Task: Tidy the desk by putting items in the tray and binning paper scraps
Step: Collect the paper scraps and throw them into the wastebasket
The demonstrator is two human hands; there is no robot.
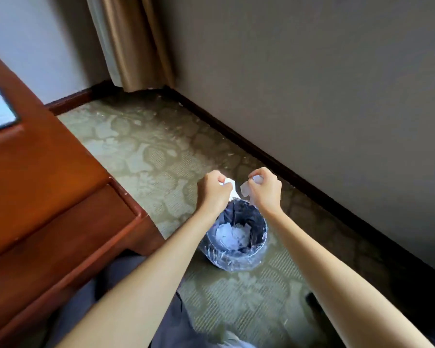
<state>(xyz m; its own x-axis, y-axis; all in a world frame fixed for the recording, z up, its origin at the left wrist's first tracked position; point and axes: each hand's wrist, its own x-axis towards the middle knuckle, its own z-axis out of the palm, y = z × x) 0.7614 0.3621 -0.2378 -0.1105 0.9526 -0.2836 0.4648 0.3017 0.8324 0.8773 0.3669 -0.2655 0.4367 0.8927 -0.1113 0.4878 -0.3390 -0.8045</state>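
Observation:
Both my arms reach out over a small round bin (260, 232) lined with clear plastic, standing on the carpet. White paper scraps (232, 236) lie inside it. My left hand (212, 193) grips a white paper scrap (231, 187) just above the bin's far rim. My right hand (264, 190) grips another white paper scrap (246, 189), with more crumpled paper (257, 179) showing between its fingers. The two hands are close together, a small gap between their scraps.
The wooden desk (43, 172) with a drawer front stands at the left, its corner close to the bin. A dark-edged tray (0, 116) lies on the desk's top at far left. A wall with dark skirting (286, 169) runs at the right, a curtain (133, 43) hangs behind.

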